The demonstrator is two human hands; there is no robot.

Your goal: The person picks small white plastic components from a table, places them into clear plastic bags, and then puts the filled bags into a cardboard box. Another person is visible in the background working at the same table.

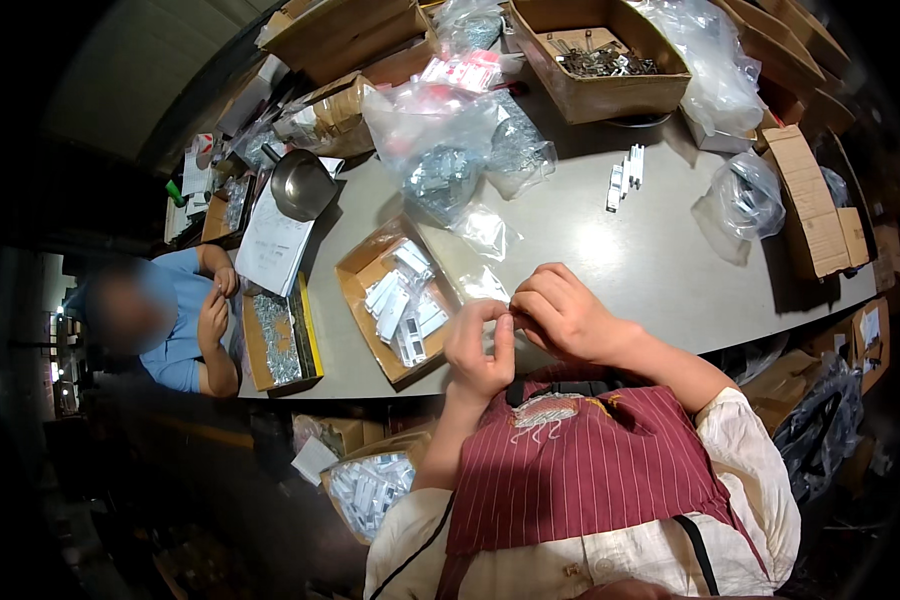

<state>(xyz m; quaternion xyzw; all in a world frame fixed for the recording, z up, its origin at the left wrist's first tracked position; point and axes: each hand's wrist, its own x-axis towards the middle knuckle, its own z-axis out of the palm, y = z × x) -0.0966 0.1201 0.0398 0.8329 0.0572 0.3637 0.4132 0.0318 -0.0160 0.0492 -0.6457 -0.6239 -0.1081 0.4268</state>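
My left hand (478, 352) and my right hand (568, 314) meet at the fingertips over the near edge of the table. Both are closed in a pinch, and whatever lies between the fingers is too small or hidden to name. Just left of my left hand stands an open cardboard box (354, 268) holding several white flat metal-looking pieces (398, 303). Beyond my fingers lies a clear plastic bag (483, 232). Farther off on the table, a small group of white and dark parts (625, 180) rests by itself.
A box of small metal parts (595, 62) stands at the back, near bags of shiny hardware (440, 165). Left are a metal scoop (303, 186), papers (273, 243) and a tray of small silvery pieces (276, 335), beside a co-worker (180, 320). Below sits a box of wrapped pieces (372, 488).
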